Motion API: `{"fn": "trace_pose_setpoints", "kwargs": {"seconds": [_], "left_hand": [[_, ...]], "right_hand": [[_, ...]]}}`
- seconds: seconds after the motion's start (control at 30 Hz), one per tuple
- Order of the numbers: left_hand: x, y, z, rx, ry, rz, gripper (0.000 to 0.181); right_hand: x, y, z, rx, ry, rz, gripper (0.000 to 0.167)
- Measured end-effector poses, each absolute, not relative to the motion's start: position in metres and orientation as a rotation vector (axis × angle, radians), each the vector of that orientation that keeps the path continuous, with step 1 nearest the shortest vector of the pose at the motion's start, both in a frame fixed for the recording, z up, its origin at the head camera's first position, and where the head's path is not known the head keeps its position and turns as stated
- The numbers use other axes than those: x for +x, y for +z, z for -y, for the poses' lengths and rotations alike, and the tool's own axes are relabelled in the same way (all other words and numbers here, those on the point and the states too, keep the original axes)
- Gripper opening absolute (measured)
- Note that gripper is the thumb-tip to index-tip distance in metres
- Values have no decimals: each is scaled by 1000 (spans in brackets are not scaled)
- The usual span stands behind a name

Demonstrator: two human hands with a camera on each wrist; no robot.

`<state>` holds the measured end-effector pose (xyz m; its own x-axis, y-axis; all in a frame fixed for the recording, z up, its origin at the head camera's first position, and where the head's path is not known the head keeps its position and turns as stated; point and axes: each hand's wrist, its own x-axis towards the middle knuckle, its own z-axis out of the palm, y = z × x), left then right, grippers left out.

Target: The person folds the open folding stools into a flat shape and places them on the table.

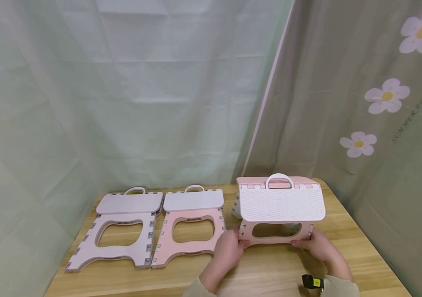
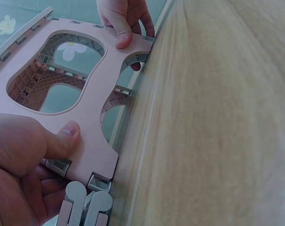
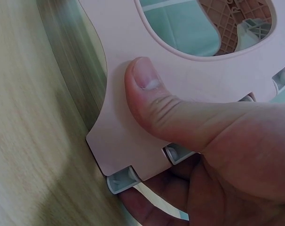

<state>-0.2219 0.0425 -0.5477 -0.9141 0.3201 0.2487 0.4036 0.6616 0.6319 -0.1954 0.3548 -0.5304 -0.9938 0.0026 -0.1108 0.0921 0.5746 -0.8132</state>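
Observation:
At the right of the table, in the head view, a pink and white folding stool [image 1: 282, 203] stands partly unfolded, its white woven-pattern top sloping down and a small white handle [image 1: 280, 177] upright on it. My left hand [image 1: 229, 246] grips the lower left side of its pink leg panel [image 2: 98, 101]. At the lower right side of that panel my right hand [image 1: 321, 247] holds on. Both wrist views show the thumbs pressed on the pink face with the fingers curled behind the edge. Through the panel's oval opening, ribbed inner parts show.
Two folded stools lie flat to the left: a whitish one [image 1: 123, 248] and a pink one [image 1: 186, 246] with a white top, side by side. The wooden table [image 1: 270, 272] ends close to a pale curtain [image 1: 166, 103] behind. A black strap device [image 1: 312, 282] sits at the right wrist.

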Motion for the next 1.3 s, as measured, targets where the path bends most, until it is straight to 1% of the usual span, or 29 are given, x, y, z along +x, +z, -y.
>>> {"fn": "trace_pose_setpoints", "kwargs": {"seconds": [0.23, 0.7, 1.1, 1.3], "left_hand": [[-222, -548, -42, -607, -1100, 2763, 25], [-221, -546, -43, -600, -1099, 2775, 24], [-221, -546, -43, -604, -1110, 2764, 24], [-221, -547, -43, -601, -1120, 2761, 26]], "right_hand": [[-195, -529, -354, 84, -1398, -2698, 34], [-195, -528, -352, 111, -1415, -2689, 35], [-194, -527, -351, 80, -1430, -2688, 31], [-195, -528, -351, 60, -1413, -2710, 35]]}}
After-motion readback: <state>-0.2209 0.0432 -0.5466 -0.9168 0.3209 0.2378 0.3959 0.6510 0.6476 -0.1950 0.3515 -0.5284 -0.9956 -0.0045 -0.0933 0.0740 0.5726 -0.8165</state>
